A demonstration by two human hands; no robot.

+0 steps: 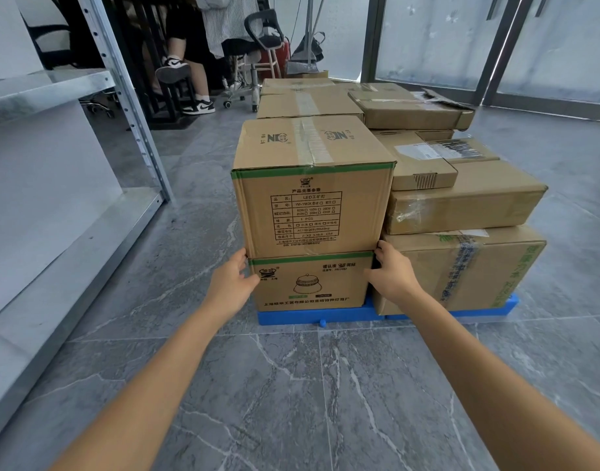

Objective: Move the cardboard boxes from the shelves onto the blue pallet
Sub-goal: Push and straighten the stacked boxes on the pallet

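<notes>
The top box (308,205), taped shut and printed with a spec table, sits squarely on a lower box (308,283) with a lamp drawing. Both stand at the near left corner of the pallet (291,316), whose blue edge shows under them.

The left hand (232,283) lies against the left edge of the stack where the two boxes meet, with fingertips at the top box's bottom corner and thumb on the lower box's front. The right hand (393,277) mirrors it on the right edge. The fingers of both are loosely extended and touch the cardboard rather than clasp it; neither hand lifts anything.

Just beside it on the right a large box (461,266) with green print carries a flat box (461,202) and smaller parcels. More boxes (308,102) fill the back of the pallet.

A metal shelf (54,86) stands to the left on the grey marbled floor (291,385). Beyond are a seated person's legs (189,79) and an office chair (257,39).
</notes>
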